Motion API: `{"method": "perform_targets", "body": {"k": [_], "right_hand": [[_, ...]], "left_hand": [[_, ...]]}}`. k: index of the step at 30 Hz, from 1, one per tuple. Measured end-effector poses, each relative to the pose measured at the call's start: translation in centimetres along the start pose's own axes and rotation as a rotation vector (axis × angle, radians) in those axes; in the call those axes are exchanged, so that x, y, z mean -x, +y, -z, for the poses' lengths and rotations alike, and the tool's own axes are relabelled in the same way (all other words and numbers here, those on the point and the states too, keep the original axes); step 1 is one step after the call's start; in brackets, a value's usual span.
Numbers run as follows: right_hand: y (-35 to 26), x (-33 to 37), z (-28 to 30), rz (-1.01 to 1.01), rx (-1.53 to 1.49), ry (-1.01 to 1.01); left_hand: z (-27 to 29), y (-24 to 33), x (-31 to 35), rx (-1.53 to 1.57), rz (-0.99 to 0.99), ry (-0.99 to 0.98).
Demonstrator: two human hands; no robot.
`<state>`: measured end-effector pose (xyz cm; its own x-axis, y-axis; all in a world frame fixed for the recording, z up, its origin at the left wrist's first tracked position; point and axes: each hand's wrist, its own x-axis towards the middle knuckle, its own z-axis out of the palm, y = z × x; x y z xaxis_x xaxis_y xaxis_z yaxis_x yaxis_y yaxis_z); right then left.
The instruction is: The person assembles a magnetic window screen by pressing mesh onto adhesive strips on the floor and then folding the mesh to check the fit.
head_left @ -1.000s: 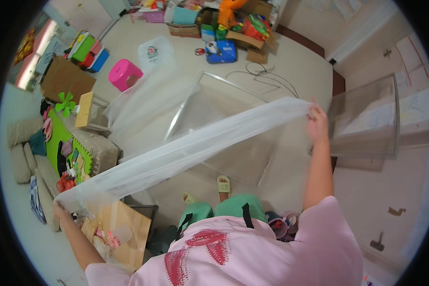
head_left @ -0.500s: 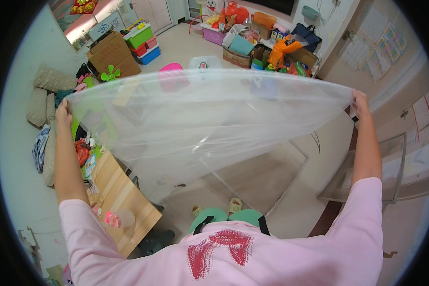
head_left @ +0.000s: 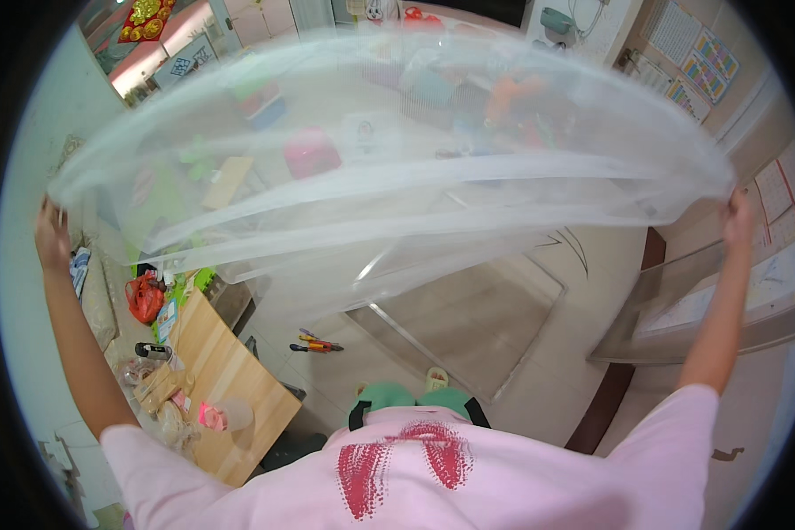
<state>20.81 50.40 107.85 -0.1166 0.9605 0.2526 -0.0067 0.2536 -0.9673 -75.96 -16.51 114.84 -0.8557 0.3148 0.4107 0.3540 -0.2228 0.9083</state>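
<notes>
A large sheet of clear plastic film (head_left: 397, 194) stretches across the view between my two raised hands. My left hand (head_left: 53, 234) is closed on its left corner, out at the far left. At the right, my right hand (head_left: 737, 216) grips the opposite corner. The film billows upward in an arc, with several folds running along it. Through it the floor and the things beyond look hazy. Under its near edge a rectangular framed screen panel (head_left: 468, 327) lies on the floor, partly seen through the film.
A wooden table (head_left: 247, 397) stands at the lower left, with a cup (head_left: 230, 413) and bagged items on it. Pliers or similar hand tools (head_left: 316, 343) lie on the floor. Another framed panel (head_left: 680, 309) leans at the right wall. Behind the film are a pink stool (head_left: 311, 152) and heaped boxes.
Both hands have moved outward, widening the spread of the film. Its upper edge has billowed up and away, and the tools on the floor now show below it.
</notes>
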Motion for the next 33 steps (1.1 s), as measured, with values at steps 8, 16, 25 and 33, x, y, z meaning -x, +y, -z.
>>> {"method": "perform_targets", "body": {"k": [8,16,25,33], "right_hand": [[28.2,36.4,4.3,-1.096,-0.138,0.521],[29.8,36.7,9.6,-1.419,-0.04,0.268],[39.4,27.6,1.5,-1.067,0.368,0.003],[22.3,-23.5,-11.0,0.683,1.067,-0.153]], "left_hand": [[10.4,-18.1,33.7,-0.842,0.615,0.048],[6.2,-17.7,32.1,-0.921,0.6,-0.106],[3.1,-32.6,26.3,-0.714,1.221,0.05],[-31.2,-32.9,-7.7,-0.056,0.454,-0.158]]}}
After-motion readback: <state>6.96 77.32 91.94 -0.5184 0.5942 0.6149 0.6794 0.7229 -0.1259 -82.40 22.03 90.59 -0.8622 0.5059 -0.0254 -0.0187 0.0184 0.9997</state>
